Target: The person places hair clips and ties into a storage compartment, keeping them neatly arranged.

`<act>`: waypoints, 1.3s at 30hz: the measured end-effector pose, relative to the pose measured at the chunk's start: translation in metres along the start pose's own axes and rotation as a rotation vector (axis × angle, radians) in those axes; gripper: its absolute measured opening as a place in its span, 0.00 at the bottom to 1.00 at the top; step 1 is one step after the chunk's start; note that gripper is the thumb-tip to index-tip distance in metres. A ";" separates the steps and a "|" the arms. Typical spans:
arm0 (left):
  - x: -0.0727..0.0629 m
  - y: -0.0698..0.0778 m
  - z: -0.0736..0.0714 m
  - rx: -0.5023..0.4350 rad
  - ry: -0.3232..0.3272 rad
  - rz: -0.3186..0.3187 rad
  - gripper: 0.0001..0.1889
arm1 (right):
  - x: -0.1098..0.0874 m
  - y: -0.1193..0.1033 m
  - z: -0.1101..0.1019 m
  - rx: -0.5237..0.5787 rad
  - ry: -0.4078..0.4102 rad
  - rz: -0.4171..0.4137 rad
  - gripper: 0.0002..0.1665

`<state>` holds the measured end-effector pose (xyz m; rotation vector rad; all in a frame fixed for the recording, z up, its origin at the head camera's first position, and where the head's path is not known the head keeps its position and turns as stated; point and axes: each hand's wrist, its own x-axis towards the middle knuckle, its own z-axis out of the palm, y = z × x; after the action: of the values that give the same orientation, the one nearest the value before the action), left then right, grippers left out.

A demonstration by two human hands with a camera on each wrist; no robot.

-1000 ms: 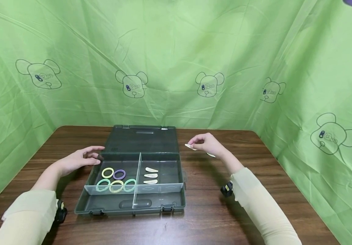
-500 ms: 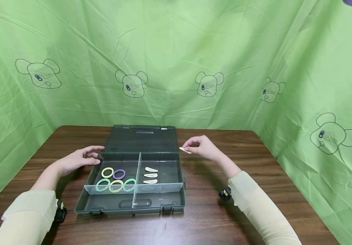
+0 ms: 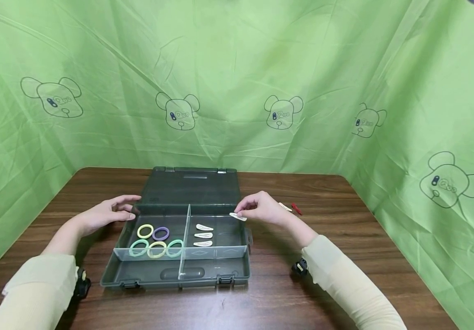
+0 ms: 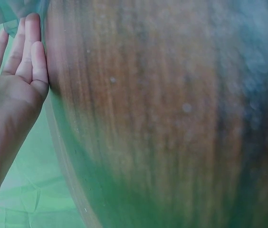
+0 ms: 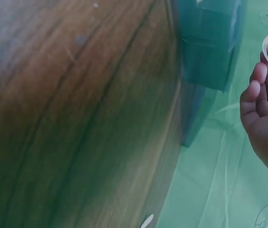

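Note:
My right hand (image 3: 261,208) pinches a cream snap hair clip (image 3: 238,217) between thumb and fingers, over the right rim of the open grey plastic box (image 3: 175,284). In the right wrist view the same clip (image 5: 267,46) sticks out past the fingertips. Three cream hair clips (image 3: 203,235) lie in a column in the back right compartment. The back left one holds several ring hair ties: yellow (image 3: 145,231), purple (image 3: 160,233) and green (image 3: 138,247). My left hand (image 3: 105,212) touches the box's left side with relaxed fingers; the left wrist view shows its palm (image 4: 10,104).
Another cream clip (image 3: 285,207) and a red clip (image 3: 296,209) lie on the wooden table (image 3: 323,275), right of the box. The lid (image 3: 191,188) lies folded back behind the box. A green curtain (image 3: 228,55) surrounds the table's back and sides.
My right hand has carried the cream hair clip left and nearer, from beside the lid to over the box's right rim. The red clip has come into view. My left hand stays put.

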<state>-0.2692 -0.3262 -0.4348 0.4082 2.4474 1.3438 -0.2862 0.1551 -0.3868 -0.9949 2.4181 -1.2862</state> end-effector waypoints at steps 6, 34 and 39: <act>0.000 -0.001 -0.001 -0.009 0.000 0.006 0.34 | 0.004 -0.001 0.008 -0.084 -0.079 -0.053 0.03; -0.002 0.004 0.000 -0.024 -0.011 -0.006 0.34 | 0.027 -0.005 0.040 -0.503 -0.266 -0.204 0.03; -0.003 0.009 0.001 -0.026 -0.013 0.011 0.34 | 0.027 -0.002 0.044 -0.627 -0.277 -0.188 0.03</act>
<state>-0.2653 -0.3222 -0.4275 0.4232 2.4182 1.3718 -0.2844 0.1079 -0.4078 -1.4656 2.5848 -0.3674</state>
